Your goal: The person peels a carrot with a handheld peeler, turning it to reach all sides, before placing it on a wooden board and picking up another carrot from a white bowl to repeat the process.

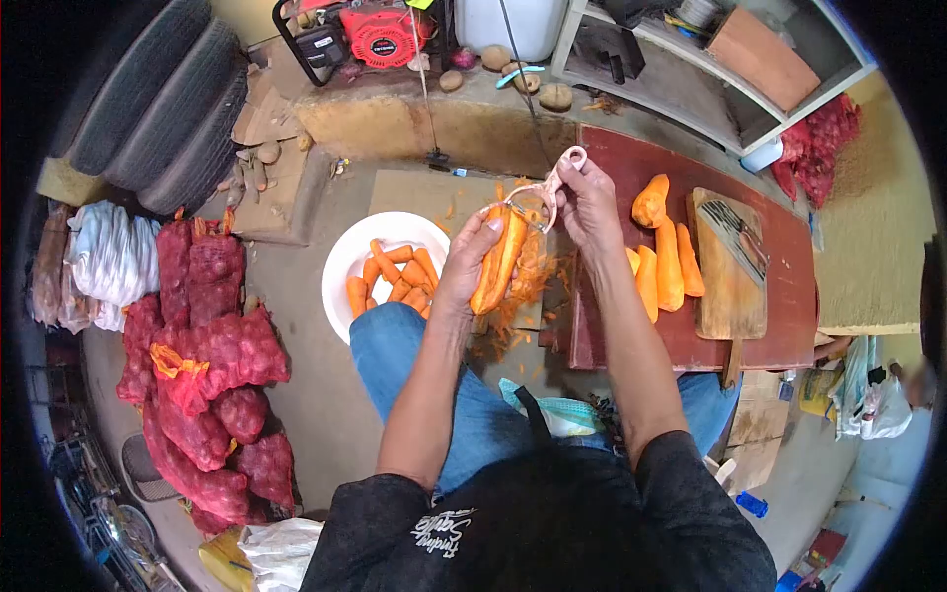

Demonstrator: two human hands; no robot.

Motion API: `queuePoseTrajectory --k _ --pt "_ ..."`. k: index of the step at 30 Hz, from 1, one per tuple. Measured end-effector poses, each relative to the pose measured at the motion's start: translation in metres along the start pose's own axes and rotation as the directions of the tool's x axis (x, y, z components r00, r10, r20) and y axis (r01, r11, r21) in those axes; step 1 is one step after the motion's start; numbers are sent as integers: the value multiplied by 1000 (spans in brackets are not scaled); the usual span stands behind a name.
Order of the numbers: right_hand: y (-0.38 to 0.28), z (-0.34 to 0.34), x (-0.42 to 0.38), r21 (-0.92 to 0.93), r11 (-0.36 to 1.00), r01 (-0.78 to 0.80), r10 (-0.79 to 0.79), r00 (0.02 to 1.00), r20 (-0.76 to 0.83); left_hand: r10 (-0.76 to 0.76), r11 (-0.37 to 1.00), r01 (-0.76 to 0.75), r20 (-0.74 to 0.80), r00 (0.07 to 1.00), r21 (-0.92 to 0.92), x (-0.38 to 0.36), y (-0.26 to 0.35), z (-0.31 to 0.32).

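Note:
My left hand [470, 259] is wrapped round a thick orange carrot [501, 261], held upright and slightly tilted. Between the fingers and thumb of my right hand [589, 209] is a pale pink peeler [552, 185], its blade end at the top of the carrot. Orange peelings [505, 331] lie scattered on the floor beneath both hands. To the left, a white basin [335, 271] holds several smaller carrots [402, 271]. On the red table [597, 335] at the right lie several large peeled orange pieces [670, 261], carrot-like in colour.
A wooden cutting board [725, 306] with a knife [745, 242] on it rests on the red table. Red mesh sacks of onions [217, 355] are piled at the left, below stacked tyres [163, 109]. A red engine [385, 37] and a shelf [691, 59] stand at the back.

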State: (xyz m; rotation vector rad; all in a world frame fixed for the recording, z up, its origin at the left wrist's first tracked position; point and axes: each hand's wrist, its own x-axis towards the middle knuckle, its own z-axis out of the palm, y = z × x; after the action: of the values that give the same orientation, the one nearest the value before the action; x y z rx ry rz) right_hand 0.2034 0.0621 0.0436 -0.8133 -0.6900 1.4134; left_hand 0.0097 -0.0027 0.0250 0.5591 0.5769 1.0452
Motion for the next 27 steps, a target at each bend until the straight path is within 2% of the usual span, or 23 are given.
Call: queuePoseTrajectory --k 2,5,9,11,13,15,16,19,22,25,26,27 --pt "4 -10 6 20 1000 21 -22 1000 19 12 999 -11 -26 1000 40 -2 2 7" --pt "3 -50 28 25 993 115 -110 983 -146 27 999 -26 19 999 -39 -17 14 19" --pt "-26 4 -9 -86 996 31 -26 998 58 20 997 -22 -20 1000 -69 -3 7 -3" --pt "-25 18 -20 -33 999 10 -5 988 157 2 995 0 21 1000 -102 0 8 -5" --pt "-11 8 -9 -14 1000 -18 20 992 123 -46 987 56 66 997 -151 1 5 -11" --pt "-3 -2 5 -1 994 108 -108 992 -69 -65 981 76 63 996 -176 -6 4 -10" --pt "-6 -8 5 67 985 157 -157 988 -6 -67 979 78 61 996 -188 -6 6 -9" --pt "-20 8 -20 -42 998 40 -38 999 32 -58 977 49 -38 998 -208 -6 3 -10" --pt "-17 43 -68 -94 994 48 -19 957 288 -63 973 22 -176 982 -230 3 -1 -6" --pt "-5 52 -87 -113 992 -57 89 952 294 -82 949 54 -75 994 -311 -5 7 8" --pt "-3 50 -86 -108 993 -50 79 953 291 -68 935 56 -24 997 -350 -7 8 9" --pt "-1 48 -82 -103 994 -43 71 955 289 -78 940 45 -84 993 -338 -5 9 11"
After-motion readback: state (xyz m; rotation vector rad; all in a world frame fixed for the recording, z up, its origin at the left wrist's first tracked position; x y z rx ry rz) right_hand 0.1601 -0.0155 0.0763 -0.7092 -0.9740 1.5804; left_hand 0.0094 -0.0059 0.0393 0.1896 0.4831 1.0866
